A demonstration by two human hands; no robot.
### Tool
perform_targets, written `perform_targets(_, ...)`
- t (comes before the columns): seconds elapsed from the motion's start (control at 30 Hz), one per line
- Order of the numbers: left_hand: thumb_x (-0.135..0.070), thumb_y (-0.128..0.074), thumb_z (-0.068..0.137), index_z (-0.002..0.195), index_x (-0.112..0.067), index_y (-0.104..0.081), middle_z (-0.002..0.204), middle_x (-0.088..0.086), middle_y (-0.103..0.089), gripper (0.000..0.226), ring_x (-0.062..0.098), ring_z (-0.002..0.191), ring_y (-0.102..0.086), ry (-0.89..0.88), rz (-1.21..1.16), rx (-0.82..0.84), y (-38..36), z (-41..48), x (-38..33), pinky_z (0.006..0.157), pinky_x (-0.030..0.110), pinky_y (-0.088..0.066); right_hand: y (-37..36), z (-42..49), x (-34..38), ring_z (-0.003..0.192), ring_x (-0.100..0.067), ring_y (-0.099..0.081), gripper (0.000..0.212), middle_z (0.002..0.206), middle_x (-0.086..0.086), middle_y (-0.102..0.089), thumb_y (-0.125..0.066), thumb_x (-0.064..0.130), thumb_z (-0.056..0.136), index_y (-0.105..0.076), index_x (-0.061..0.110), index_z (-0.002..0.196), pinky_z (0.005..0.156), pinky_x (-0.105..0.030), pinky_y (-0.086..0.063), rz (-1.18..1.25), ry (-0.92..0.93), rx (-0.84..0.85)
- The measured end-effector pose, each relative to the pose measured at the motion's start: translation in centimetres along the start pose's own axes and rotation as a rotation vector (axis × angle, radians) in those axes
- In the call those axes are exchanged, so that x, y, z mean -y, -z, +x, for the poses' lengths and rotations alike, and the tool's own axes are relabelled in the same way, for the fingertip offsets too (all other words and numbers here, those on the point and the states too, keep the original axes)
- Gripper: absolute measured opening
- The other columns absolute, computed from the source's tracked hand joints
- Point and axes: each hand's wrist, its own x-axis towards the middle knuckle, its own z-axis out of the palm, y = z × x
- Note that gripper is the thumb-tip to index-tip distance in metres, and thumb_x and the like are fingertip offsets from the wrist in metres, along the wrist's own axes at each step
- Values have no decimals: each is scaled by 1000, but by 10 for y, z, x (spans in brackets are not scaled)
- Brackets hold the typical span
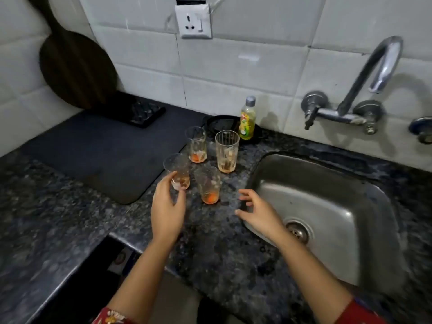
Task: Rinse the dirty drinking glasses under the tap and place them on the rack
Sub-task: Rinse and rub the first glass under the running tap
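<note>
Several dirty drinking glasses with orange residue stand on the granite counter left of the sink. My left hand (167,206) grips the nearest-left glass (177,169) low on its side, thumb and fingers around its base. Beside it stands a glass with orange dregs (208,184). Behind are a short glass (196,145) and a taller glass (226,150). My right hand (259,212) hovers with loosely spread fingers over the counter at the sink's left rim, holding nothing. The tap (374,73) is on the wall above the sink; no water is running.
A steel sink (327,197) with a drain fills the right side. A dark drying mat (93,150) lies left of the glasses, with a black rack piece (145,113) at its back. A yellow dish-soap bottle (247,119) stands by the wall. A dark round board (74,66) leans in the corner.
</note>
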Motion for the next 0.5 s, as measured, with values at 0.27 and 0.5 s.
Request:
perform_targets(0.27,-19,-53,96,126,-24,-55,121,-14,-55,31,7,106,-49,-73,-2,-51,2,56,22,82,25,-43,-53,56,25,132,-11,-41,101,145,6,-42,-84,32,66,-23,30,146,109,-35,-39,159,65,-48)
perform_targets(0.5,-14,-53,95,122,-24,-57,112,-20,-54,30,3,105,-50,-203,0,0,8,68,20,79,15,-40,-73,66,36,105,-7,-62,62,108,8,-65,-87,13,60,-51,31,108,98,-36,-50,388,57,-246)
